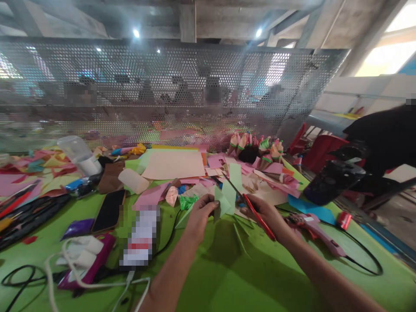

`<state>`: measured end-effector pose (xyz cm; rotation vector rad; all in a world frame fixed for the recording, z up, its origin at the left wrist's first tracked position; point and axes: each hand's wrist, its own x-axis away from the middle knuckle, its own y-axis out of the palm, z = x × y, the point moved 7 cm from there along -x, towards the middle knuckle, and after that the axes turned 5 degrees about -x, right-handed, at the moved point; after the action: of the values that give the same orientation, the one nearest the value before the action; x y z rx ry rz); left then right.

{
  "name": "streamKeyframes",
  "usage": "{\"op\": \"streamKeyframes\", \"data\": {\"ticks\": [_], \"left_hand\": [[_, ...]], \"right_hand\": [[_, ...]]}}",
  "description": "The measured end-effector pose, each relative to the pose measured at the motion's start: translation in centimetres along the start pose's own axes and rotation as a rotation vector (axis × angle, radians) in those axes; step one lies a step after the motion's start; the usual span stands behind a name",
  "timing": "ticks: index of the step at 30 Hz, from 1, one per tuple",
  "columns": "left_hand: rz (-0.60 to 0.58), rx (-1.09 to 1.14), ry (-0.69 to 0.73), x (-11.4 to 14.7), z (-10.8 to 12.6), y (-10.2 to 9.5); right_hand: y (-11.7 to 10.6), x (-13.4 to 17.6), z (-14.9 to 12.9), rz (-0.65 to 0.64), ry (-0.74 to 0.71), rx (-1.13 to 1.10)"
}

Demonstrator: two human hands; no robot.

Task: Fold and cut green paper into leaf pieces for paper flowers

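Note:
Light green paper [224, 200] is pinched between the fingers of my left hand [204, 212], near the middle of the table. My right hand [260, 212] grips a pair of scissors [259, 216] with red handles. Their dark blades reach up and left across the green paper. A pale green strip [235, 175] stands up behind the blades; whether it is still joined to the held paper I cannot tell. Thin green offcuts [241, 238] lie on the table below my hands.
A pink glue gun [320, 232] with a black cord lies at right, near a dark bottle [334, 180]. Paper cones [269, 149] and cream sheets [175, 164] sit at the back. Phones [108, 211], a purple power strip [87, 264] and cables are at left. A person [386, 134] sits at right.

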<state>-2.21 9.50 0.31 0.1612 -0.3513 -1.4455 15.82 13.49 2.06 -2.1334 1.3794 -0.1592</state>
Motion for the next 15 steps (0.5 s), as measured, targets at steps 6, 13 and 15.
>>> {"op": "streamKeyframes", "data": {"ticks": [6,13,15], "left_hand": [[0.045,0.008,0.026,0.0,0.5,-0.1],[-0.015,-0.037,0.039,-0.1,0.4,0.2],[-0.038,-0.070,0.040,0.0,0.4,0.4]], "right_hand": [[-4.5,-1.2,2.3,0.288,0.016,0.319],[-4.2,-1.7,4.6,0.217,0.085,0.620],[-3.6,-1.7,4.8,0.166,0.125,0.650]]}}
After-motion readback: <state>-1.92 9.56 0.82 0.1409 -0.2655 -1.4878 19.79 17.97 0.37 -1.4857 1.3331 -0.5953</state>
